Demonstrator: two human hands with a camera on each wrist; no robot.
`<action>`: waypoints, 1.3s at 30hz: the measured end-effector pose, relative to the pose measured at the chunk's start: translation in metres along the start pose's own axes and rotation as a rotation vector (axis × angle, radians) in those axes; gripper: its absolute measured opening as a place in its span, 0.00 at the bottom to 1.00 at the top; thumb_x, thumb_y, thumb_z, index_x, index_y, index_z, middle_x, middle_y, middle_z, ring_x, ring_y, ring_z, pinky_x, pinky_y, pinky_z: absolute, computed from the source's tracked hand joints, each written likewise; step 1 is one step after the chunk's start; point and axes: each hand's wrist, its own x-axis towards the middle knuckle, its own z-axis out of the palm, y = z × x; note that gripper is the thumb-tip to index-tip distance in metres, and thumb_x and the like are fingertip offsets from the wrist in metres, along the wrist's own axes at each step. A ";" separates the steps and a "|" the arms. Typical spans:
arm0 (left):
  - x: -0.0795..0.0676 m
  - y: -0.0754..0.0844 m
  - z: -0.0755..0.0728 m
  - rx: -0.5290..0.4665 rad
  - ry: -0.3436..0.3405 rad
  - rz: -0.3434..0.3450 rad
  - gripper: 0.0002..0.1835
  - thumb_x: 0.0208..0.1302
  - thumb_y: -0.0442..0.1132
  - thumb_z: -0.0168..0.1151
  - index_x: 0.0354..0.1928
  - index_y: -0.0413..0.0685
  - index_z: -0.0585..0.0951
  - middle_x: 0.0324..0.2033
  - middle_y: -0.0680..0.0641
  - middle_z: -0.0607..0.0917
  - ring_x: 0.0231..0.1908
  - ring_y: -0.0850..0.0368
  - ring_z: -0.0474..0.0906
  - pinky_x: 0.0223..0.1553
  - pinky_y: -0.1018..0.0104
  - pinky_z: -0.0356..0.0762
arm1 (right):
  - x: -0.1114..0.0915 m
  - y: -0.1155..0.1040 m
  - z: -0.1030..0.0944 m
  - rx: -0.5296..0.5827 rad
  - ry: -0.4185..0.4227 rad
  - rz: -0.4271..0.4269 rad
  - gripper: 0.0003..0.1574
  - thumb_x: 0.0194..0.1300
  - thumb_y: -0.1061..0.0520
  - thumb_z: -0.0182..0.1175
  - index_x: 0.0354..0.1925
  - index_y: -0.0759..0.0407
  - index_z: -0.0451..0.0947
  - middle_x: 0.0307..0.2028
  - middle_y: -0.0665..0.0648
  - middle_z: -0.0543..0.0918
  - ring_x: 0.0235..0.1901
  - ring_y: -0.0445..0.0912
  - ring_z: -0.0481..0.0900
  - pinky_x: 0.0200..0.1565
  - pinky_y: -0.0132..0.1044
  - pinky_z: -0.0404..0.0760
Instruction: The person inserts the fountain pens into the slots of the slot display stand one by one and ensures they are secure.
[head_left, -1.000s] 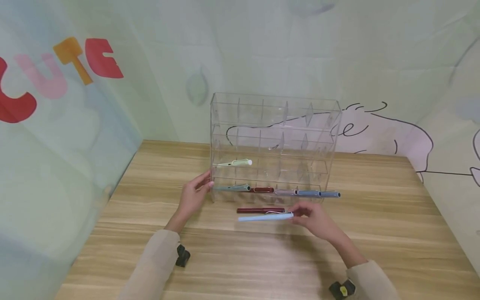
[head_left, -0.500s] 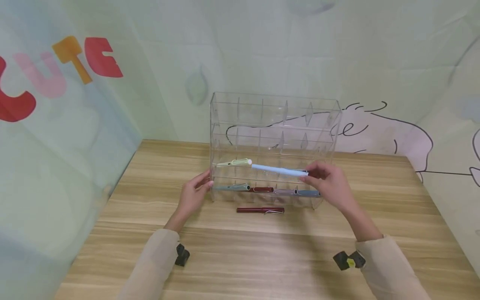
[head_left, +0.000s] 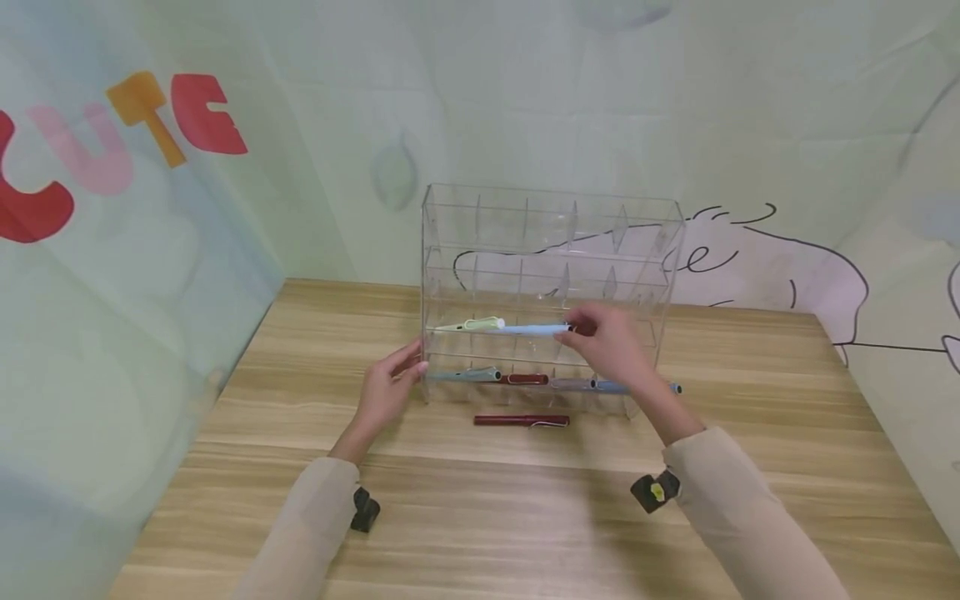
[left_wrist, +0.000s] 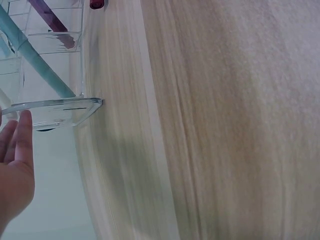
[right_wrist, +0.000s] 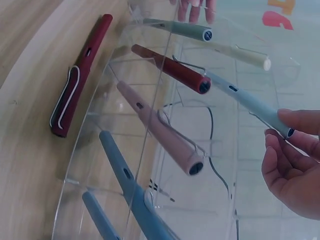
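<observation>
My right hand [head_left: 611,342] pinches a light blue pen [head_left: 528,329] by its capped end, between thumb and fingers in the right wrist view. The pen lies level along the second tier from the bottom of a clear rack [head_left: 551,200], just right of a pale green pen [head_left: 468,325]. My left hand [head_left: 386,400] rests against the rack's left side, its fingers [left_wrist: 24,135] straight on the side panel in the left wrist view. Along the bottom tier lie a teal pen [head_left: 465,375], a dark red pen [right_wrist: 175,70], a pink pen [right_wrist: 160,130] and blue pens [right_wrist: 132,185].
Another dark red pen [head_left: 517,421] with a metal clip lies on the wooden table [head_left: 487,517] in front of the rack. A printed cloth backdrop [head_left: 337,167] hangs behind and at both sides. The rack's upper tiers have clear dividers.
My right hand has raised the light blue pen from low in front of the rack to the second tier, then moved it left towards the pale green pen. My left hand has stayed put.
</observation>
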 end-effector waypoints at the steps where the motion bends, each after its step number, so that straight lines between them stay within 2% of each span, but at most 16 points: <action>1: 0.000 0.000 0.000 -0.003 -0.001 0.002 0.22 0.62 0.28 0.56 0.58 0.36 0.70 0.54 0.35 0.74 0.51 0.42 0.74 0.45 0.70 0.80 | 0.001 -0.001 0.002 0.003 -0.005 -0.003 0.09 0.56 0.63 0.63 0.37 0.67 0.77 0.28 0.58 0.80 0.26 0.47 0.74 0.26 0.33 0.75; 13: 0.001 0.001 0.000 0.001 -0.010 0.024 0.22 0.62 0.28 0.56 0.59 0.37 0.70 0.54 0.36 0.74 0.51 0.42 0.74 0.44 0.71 0.80 | 0.009 -0.002 0.018 -0.003 0.007 0.005 0.12 0.57 0.61 0.63 0.39 0.67 0.77 0.28 0.57 0.80 0.27 0.47 0.74 0.26 0.33 0.76; 21: 0.001 0.001 0.000 -0.007 -0.012 0.022 0.22 0.62 0.28 0.56 0.59 0.37 0.70 0.54 0.36 0.74 0.51 0.42 0.74 0.45 0.71 0.80 | 0.007 -0.001 0.019 0.015 0.022 -0.010 0.20 0.60 0.55 0.61 0.48 0.66 0.75 0.32 0.59 0.81 0.29 0.47 0.75 0.26 0.34 0.76; 27: 0.001 0.001 0.000 -0.005 -0.010 0.009 0.22 0.62 0.29 0.56 0.59 0.36 0.70 0.54 0.35 0.74 0.51 0.42 0.74 0.45 0.71 0.80 | 0.004 0.001 0.018 0.012 0.041 0.022 0.15 0.65 0.52 0.56 0.39 0.65 0.78 0.26 0.56 0.78 0.26 0.47 0.73 0.25 0.34 0.75; 39: 0.000 -0.001 0.000 -0.007 -0.007 0.014 0.21 0.62 0.28 0.56 0.58 0.34 0.70 0.53 0.34 0.74 0.51 0.42 0.74 0.46 0.69 0.79 | 0.001 0.002 0.018 0.004 0.043 -0.102 0.09 0.62 0.61 0.58 0.39 0.67 0.78 0.26 0.57 0.80 0.25 0.46 0.75 0.25 0.32 0.77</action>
